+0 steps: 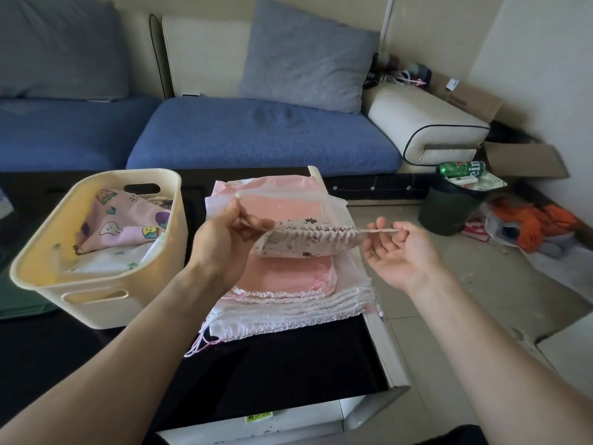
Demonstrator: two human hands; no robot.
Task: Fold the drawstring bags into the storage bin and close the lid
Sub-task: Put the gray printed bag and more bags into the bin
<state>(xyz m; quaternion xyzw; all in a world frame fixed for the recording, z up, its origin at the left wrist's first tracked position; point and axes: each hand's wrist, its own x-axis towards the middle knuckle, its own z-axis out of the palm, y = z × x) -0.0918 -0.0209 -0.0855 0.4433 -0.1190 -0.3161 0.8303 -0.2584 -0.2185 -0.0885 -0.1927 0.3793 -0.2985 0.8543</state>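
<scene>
Above the stack of pink and white drawstring bags (pixel 288 293), the left hand (pixel 221 242) pinches one end of a pale drawstring cord (pixel 378 231) between thumb and fingertips, its other fingers curled. That cord runs through the gathered mouth of a small white drawstring bag printed with little brown figures (pixel 305 240), which hangs in the air between both hands, clear of the stack below. On the far end, the right hand (pixel 398 252) lies palm up with fingers loosely curled, thumb and forefinger nipping the cord taut.

Beneath them the stack sits on a glossy black table (pixel 288 374), reaching its white right edge; bare black surface lies between the stack and the near edge. Just left of the stack, apart from it, stands a cream plastic storage bin with handle slots (pixel 96 303), lidless, holding a folded pink bag with cartoon prints (pixel 122 226) over white cloth. Behind the table runs a blue-cushioned sofa (pixel 256 136); right of it is tiled floor with a dark waste bin (pixel 449 213).
</scene>
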